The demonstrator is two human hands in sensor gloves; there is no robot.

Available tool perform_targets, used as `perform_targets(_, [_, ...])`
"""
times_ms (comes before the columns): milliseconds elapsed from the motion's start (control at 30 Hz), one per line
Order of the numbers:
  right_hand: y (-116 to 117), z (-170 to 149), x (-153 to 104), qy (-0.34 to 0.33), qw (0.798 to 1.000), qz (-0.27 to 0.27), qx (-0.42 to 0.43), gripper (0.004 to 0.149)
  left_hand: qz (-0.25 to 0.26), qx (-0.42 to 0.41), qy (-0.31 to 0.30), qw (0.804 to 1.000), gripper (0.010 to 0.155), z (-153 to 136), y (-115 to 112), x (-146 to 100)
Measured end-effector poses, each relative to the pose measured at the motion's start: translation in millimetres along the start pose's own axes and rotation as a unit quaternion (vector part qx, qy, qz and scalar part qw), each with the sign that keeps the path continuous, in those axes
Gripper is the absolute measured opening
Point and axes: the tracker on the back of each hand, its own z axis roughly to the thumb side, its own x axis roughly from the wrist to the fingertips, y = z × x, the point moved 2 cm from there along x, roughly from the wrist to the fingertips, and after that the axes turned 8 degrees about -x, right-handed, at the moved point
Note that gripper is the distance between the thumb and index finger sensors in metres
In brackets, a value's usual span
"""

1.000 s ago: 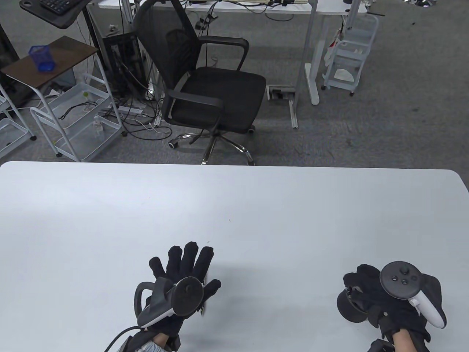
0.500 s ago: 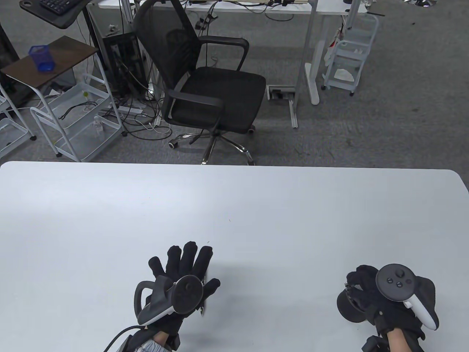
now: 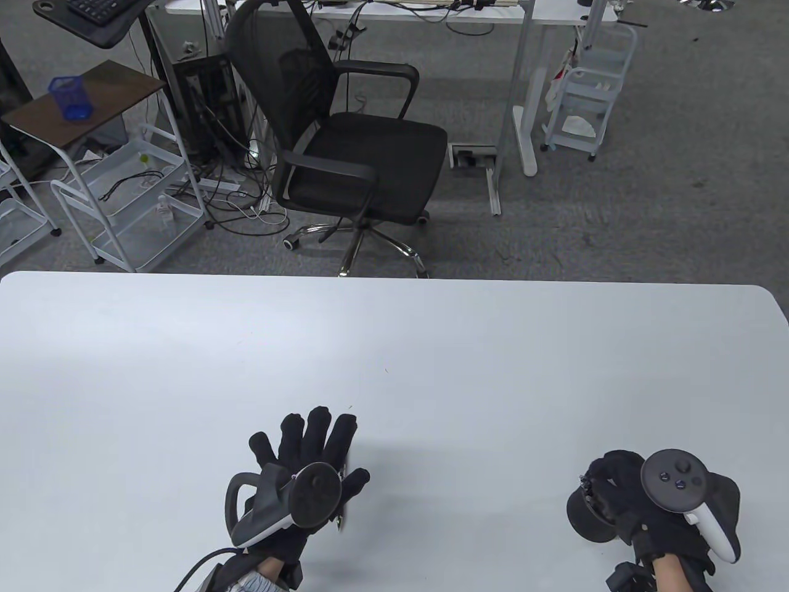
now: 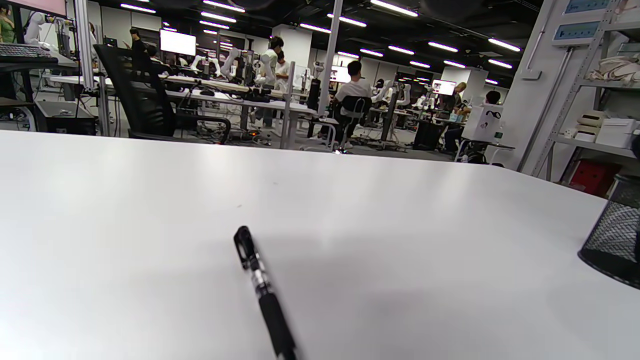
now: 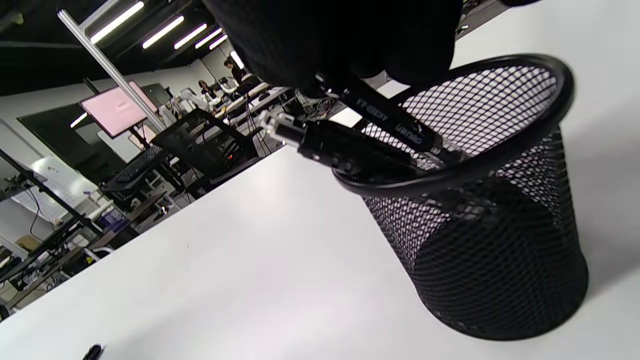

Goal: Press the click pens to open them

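Note:
My left hand (image 3: 308,450) rests flat on the white table (image 3: 431,345) with its fingers spread. A black click pen (image 4: 262,290) lies on the table beneath it, clear in the left wrist view; only slivers of it show in the table view. My right hand (image 3: 619,487) is over a black mesh pen cup (image 3: 585,515). In the right wrist view its fingers (image 5: 350,45) pinch a black click pen (image 5: 395,125) that stands slanted in the cup (image 5: 490,250). A second pen (image 5: 340,145) with a silver end leans on the rim.
The cup also shows at the right edge of the left wrist view (image 4: 615,240). A black office chair (image 3: 345,135) stands beyond the table's far edge. White carts (image 3: 123,203) and desks stand on the floor further back.
My right hand has shifted slightly back and right over the cup, its tracker tilting. My left hand has not moved.

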Motion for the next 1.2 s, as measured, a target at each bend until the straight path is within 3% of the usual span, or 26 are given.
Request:
perform_targets(367, [-7,-24,-10,0.002,0.990,-0.129,0.054,0.040,-0.004,0.003,0.000,1.000,0.074,0,-2,1])
perform_targets(567, [-2,-30,-13,0.000,0.987,-0.150,0.056,0.040,-0.004,0.002,0.000,1.000,0.074,0,-3,1])
perform_targets(967, [3,-29,-8,0.017,0.989,-0.140,0.037,0.047,-0.006,0.003,0.000,1.000,0.074,0,-4,2])
perform_targets(1200, [8,-23,-2,0.023,0.990,-0.138,0.023,0.041,-0.005,0.001,0.000,1.000,0.074,0,-3,1])
